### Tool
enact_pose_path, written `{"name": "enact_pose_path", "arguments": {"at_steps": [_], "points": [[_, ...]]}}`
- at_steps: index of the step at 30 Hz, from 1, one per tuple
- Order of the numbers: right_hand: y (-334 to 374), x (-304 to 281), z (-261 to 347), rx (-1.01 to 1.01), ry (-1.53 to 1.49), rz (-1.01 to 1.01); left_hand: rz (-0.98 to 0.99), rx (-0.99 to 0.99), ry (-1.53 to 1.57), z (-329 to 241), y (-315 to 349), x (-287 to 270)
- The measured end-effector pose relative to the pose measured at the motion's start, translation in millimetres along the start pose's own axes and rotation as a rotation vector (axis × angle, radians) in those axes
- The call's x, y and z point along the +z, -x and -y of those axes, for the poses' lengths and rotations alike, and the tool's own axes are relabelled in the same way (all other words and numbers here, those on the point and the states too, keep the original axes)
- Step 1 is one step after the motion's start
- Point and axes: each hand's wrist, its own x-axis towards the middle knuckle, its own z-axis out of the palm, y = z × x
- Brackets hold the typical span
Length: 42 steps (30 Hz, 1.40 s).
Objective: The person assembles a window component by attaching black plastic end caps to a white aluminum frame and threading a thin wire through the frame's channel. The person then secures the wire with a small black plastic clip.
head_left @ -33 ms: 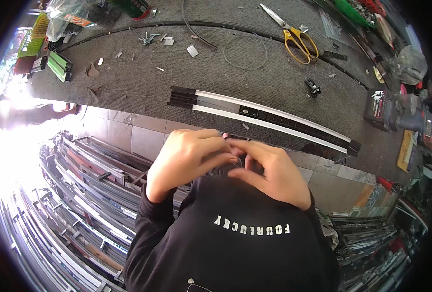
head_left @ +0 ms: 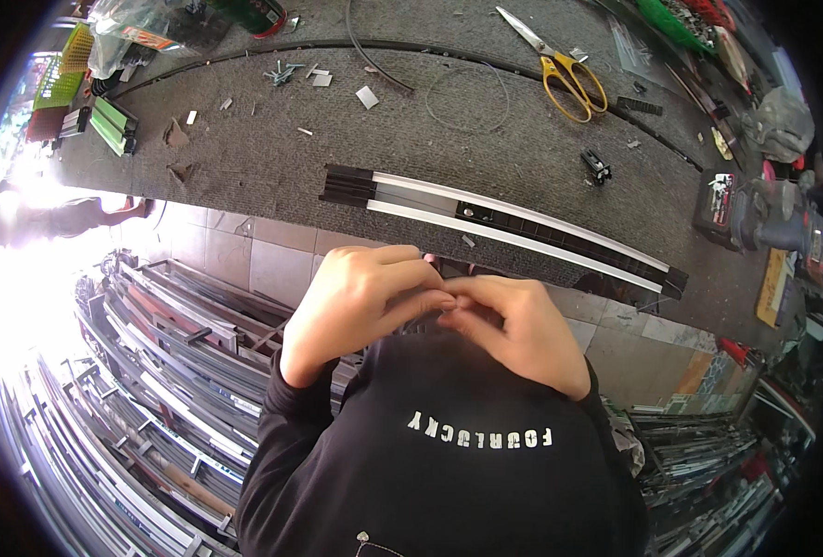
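Note:
My left hand (head_left: 360, 295) and my right hand (head_left: 529, 327) meet in front of my dark sweatshirt (head_left: 467, 483), just off the near edge of the workbench. On each hand the thumb and fingers are pinched together, and the fingertips of the two hands touch or nearly touch. Whatever lies between them is too small or too hidden to make out. Beyond my fingers, along the bench edge, rests a long frame piece with white rails (head_left: 514, 243) and black ends. A dark slotted strip with a small screw sits between the rails.
Yellow-handled scissors (head_left: 567, 85), a thin wire loop (head_left: 467, 97), a small black fitting (head_left: 595, 167) and scattered screws (head_left: 283, 72) lie on the carpeted bench (head_left: 263, 139). Stacked metal profiles (head_left: 142, 399) fill the racks at lower left. A grey power tool (head_left: 773, 213) is at right.
My right thumb and fingers have closed together and come nearer to the left fingertips. A faint thin strand between the hands no longer shows. The bench things have not moved.

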Motion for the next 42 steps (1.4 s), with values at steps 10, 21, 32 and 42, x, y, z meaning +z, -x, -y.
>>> {"name": "enact_pose_path", "arguments": {"at_steps": [10,21,32,42], "points": [[25.7,-36.1,-18.8,0.043,0.034,-0.278,-0.187,-0.266,-0.037,27.5,23.0,-23.2],[-1.3,6.9,-5.1,0.151,-0.234,0.042,-0.097,0.160,0.056,14.0,-0.3,6.5],[-23.7,-17.7,-15.6,-0.198,-0.072,-0.461,-0.151,0.076,-0.219,29.7,-27.7,-12.4],[-31.5,-31.3,-47.8,-0.342,0.214,-0.574,0.074,-0.082,-0.426,38.4,-48.4,-14.7]]}}
